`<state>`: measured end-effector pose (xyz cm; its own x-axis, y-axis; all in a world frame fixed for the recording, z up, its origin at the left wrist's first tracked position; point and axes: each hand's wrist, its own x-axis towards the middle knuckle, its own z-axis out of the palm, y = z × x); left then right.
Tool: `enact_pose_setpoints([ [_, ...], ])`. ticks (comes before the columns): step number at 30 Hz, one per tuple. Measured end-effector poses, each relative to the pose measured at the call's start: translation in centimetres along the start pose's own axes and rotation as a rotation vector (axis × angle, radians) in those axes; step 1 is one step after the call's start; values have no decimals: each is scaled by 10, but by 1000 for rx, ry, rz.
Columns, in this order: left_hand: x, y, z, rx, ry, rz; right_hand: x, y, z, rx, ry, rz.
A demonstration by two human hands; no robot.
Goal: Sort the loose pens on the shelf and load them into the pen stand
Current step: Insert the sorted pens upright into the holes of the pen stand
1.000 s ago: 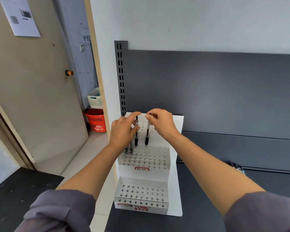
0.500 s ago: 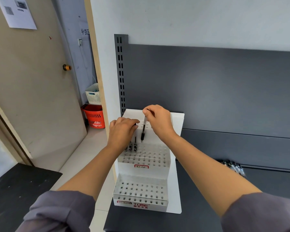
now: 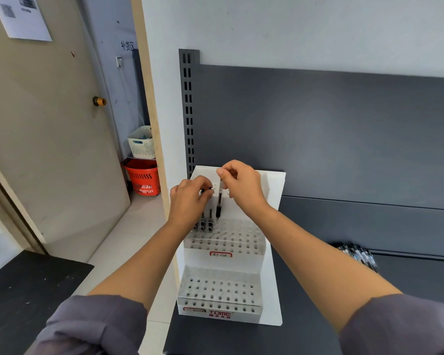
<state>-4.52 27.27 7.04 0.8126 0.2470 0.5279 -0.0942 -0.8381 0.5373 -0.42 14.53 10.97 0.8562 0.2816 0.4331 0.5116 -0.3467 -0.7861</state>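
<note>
Right hand point(image 3: 244, 187) pinches a black pen point(image 3: 218, 206) upright, tip just above the pen stand point(image 3: 241, 260) upper tier. Left hand point(image 3: 190, 201) grips tops of seated pens point(image 3: 203, 224) alongside. Loose pens point(image 3: 356, 254) lie well right.

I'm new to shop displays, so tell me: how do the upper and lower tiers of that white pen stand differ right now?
The upper tier already has a few pens standing in holes at its left end; the lower tier holds none. Both hands work above the upper tier, the right hand lowering a black pen toward it, while the lower tier is untouched. The upper tier sits farther back and higher. Both are white and drilled with rows of holes.
</note>
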Motion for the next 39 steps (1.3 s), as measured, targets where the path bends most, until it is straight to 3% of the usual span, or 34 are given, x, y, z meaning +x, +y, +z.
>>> enact_pose_setpoints([
  [3,0,0,0,-17,-1,8,-1,7,1,-48,-36,-10],
  [7,1,0,-1,-25,-6,2,-8,17,8,-393,-153,-89],
  [13,1,-3,1,-25,7,2,-5,18,12,-616,-91,-21],
  [20,1,5,7,-18,24,-17,-8,22,3,-505,-168,-22],
  [23,1,12,3,41,85,-3,-8,20,-13,-440,-117,-83],
  [31,0,94,36,173,122,215,-26,52,-91,-638,25,-206],
  [39,-35,204,140,170,-5,349,-71,144,-238,-769,-63,-44],
])
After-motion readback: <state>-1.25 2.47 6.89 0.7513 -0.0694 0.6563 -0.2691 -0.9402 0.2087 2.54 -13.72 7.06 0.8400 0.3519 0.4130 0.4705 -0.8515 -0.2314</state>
